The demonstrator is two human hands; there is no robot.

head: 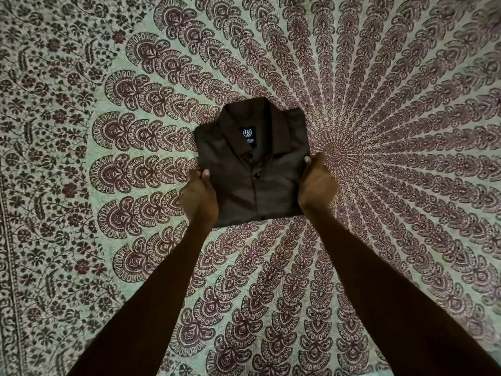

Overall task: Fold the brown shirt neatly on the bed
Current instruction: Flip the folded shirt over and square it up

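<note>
Left grip (199, 196), right grip (315, 185) on brown shirt (252, 175) side edges

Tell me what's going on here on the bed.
A person is folding a brown shirt on a patterned bedspread. The shirt is already a compact rectangle, front up, collar farthest from the person, neck label showing. The left hand grips its left edge, thumb on top; the right hand holds its right edge. The fold looks nearly finished.
</note>
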